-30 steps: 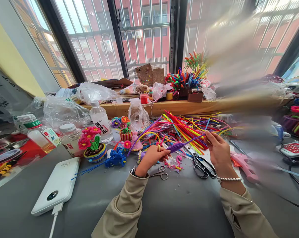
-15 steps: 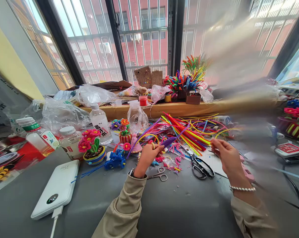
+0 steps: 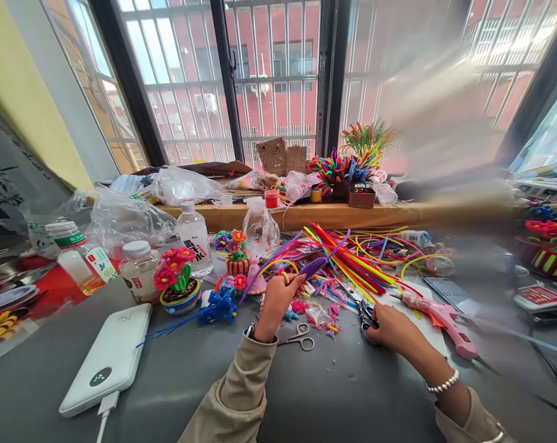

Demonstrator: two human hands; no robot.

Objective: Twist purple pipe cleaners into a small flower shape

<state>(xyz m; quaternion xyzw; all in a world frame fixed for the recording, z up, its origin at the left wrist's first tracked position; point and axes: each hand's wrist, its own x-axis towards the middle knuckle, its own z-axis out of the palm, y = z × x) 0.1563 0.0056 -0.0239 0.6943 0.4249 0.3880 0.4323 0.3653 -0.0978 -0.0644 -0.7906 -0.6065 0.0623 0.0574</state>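
Note:
My left hand [image 3: 278,298] is raised a little above the grey table [image 3: 306,387], fingers closed round a purple pipe cleaner [image 3: 318,261] that sticks up and to the right. My right hand [image 3: 391,326] lies low on the table with its fingers curled over the handles of the black scissors [image 3: 365,315]. A big loose heap of coloured pipe cleaners [image 3: 352,249] spreads just behind both hands. Small silver scissors [image 3: 301,337] rest between my wrists.
A pink glue gun [image 3: 439,317] lies right of my right hand. A white power bank [image 3: 110,357] sits at the left front, with a pipe-cleaner flower pot [image 3: 179,286], bottles [image 3: 193,237] and plastic bags behind it. A wooden sill [image 3: 334,212] carries more craft pieces.
My right hand let go of the purple pipe cleaner, dropped down and to the left, and closed on the black scissors. The left hand kept the pipe cleaner and barely moved.

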